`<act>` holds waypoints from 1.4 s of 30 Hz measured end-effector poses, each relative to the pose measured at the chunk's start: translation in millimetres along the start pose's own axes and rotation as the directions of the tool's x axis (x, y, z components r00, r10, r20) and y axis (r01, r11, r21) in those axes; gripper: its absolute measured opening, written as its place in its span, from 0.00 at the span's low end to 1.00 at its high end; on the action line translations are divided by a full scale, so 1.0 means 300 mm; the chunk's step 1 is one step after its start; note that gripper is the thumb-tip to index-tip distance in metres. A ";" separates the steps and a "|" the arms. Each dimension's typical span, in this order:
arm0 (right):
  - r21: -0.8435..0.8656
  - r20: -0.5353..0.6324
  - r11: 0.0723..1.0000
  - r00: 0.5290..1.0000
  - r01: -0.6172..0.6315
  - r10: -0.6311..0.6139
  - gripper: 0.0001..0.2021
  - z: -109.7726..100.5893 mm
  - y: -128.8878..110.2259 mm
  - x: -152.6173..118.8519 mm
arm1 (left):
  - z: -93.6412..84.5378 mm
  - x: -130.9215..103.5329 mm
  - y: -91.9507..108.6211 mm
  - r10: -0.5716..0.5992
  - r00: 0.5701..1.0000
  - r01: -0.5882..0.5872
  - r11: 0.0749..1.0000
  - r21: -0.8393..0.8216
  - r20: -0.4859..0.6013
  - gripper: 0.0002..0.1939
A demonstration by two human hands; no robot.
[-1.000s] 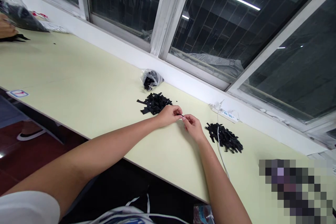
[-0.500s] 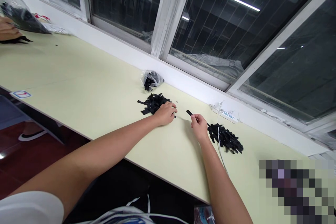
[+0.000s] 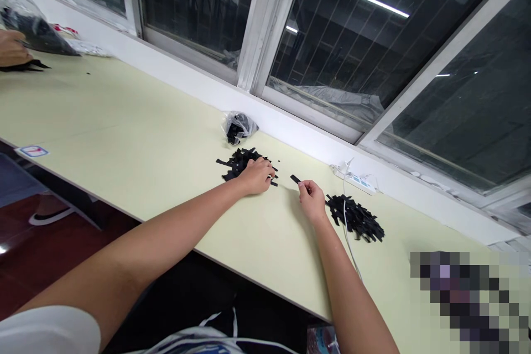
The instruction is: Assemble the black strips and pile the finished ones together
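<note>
And the hands have parted: the left hand (image 3: pixel 257 175) has moved left onto the near-right side of the left pile of black strips (image 3: pixel 238 164), while the right hand (image 3: pixel 312 200) is off on its own with a single black fabric strip (image 3: pixel 295 178). So one hand is at the pile and the other has the loose piece, with bare tabletop (image 3: pixel 286 232) between them.

Look at the right hand: thumb and forefinger are together, clamped on the near end of that strip, whose free end points to the far left. It's in the gap between the two piles, closer to the right pile of black strips (image 3: pixel 359 219). The left hand is palm down, fingers bent over the edge of its pile, a few strip ends poking out by the fingertips; whether they're pinching one, I can't tell.

Just beyond the left pile sits a clear plastic bag (image 3: pixel 240 127) with black pieces inside. A white cable (image 3: pixel 345 227) runs across the right pile, and a power strip (image 3: pixel 359 181) lies on the far side, by the wall. Over at the far left, a co-worker's hand (image 3: pixel 13 48) is on more black pieces, right beside a bigger plastic bag (image 3: pixel 37 30).
</note>
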State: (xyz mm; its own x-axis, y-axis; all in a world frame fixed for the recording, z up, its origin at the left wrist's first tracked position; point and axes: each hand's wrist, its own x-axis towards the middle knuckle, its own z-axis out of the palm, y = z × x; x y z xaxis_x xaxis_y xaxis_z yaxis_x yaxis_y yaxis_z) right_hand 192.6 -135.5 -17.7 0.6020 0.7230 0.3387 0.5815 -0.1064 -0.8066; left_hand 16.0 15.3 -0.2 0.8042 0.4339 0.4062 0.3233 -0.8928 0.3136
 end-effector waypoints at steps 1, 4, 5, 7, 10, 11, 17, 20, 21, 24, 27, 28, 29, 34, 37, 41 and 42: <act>0.006 0.003 1.000 1.000 -0.011 0.011 0.17 0.000 -0.002 -0.001 | 0.001 -0.001 0.002 0.001 1.000 -0.001 1.000 0.007 0.015 0.11; 0.013 0.010 0.999 0.999 -0.032 0.032 0.17 0.001 -0.006 -0.002 | 0.000 -0.001 0.005 -0.003 0.999 0.002 1.000 0.022 0.043 0.09; 0.014 0.011 0.999 0.999 -0.032 0.032 0.17 0.001 -0.007 -0.002 | 0.000 0.000 0.005 -0.005 0.999 0.004 1.000 0.025 0.036 0.09; 0.021 0.016 0.999 0.999 -0.039 0.038 0.16 0.001 -0.010 -0.002 | -0.001 0.005 0.004 -0.015 1.000 0.016 0.999 0.030 -0.004 0.11; 0.050 0.038 0.997 0.997 -0.063 0.061 0.16 0.001 -0.017 -0.004 | -0.002 0.014 0.000 -0.041 0.996 0.044 0.999 0.028 -0.082 0.11; 0.061 0.044 0.995 0.997 -0.073 0.070 0.16 0.001 -0.020 -0.005 | -0.002 0.017 -0.002 -0.048 0.994 0.050 0.998 0.024 -0.101 0.11; 0.071 0.046 0.994 0.996 -0.078 0.075 0.15 0.002 -0.030 -0.008 | -0.004 0.018 -0.010 -0.067 0.981 0.078 0.995 0.056 -0.184 0.08; 0.069 0.046 0.995 0.996 -0.074 0.071 0.16 0.003 -0.031 -0.008 | -0.006 0.010 -0.002 0.001 0.981 0.013 0.997 0.072 -0.192 0.11; 0.071 0.048 0.995 0.997 -0.072 0.068 0.16 0.003 -0.031 -0.009 | -0.007 0.007 0.003 0.045 0.985 -0.034 0.997 0.067 -0.167 0.11; 0.087 0.049 0.994 0.997 -0.070 0.066 0.16 0.004 -0.033 -0.009 | -0.008 -0.002 0.022 0.156 0.987 -0.154 0.986 0.059 -0.039 0.10; 0.094 0.050 0.993 0.996 -0.072 0.067 0.16 0.005 -0.032 -0.010 | -0.010 -0.007 0.035 0.185 0.982 -0.187 0.980 0.072 0.029 0.10; 0.089 0.051 0.994 0.996 -0.071 0.067 0.16 0.005 -0.030 -0.010 | -0.011 -0.007 0.036 0.188 0.982 -0.190 0.979 0.073 0.033 0.10; 0.082 0.051 0.994 0.997 -0.069 0.065 0.16 0.005 -0.028 -0.010 | -0.011 -0.008 0.036 0.190 0.981 -0.192 0.979 0.070 0.034 0.10; 0.053 0.050 0.998 0.998 -0.046 0.043 0.16 0.008 -0.019 -0.007 | -0.010 -0.007 0.034 0.206 0.975 -0.208 0.978 0.019 0.083 0.09; 0.052 0.055 0.998 0.998 -0.047 0.045 0.16 0.010 -0.016 -0.006 | -0.005 -0.006 0.034 0.200 0.972 -0.202 0.979 0.004 0.127 0.08; 0.053 0.067 0.998 0.997 -0.046 0.042 0.16 0.011 -0.013 -0.005 | -0.003 -0.007 0.033 0.175 0.969 -0.181 0.983 0.021 0.175 0.06; 0.053 0.067 0.998 0.997 -0.043 0.039 0.16 0.012 -0.011 -0.004 | -0.004 -0.007 0.034 0.168 0.968 -0.176 0.984 0.030 0.186 0.06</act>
State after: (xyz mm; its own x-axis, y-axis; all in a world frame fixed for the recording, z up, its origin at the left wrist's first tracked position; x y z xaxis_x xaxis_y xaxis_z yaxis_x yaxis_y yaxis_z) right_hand 188.0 -133.7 -17.0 0.5860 0.7628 0.2735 0.5257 -0.1011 -0.8446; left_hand 17.0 5.6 3.0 0.9255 0.2478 0.2863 0.1914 -0.9585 0.2112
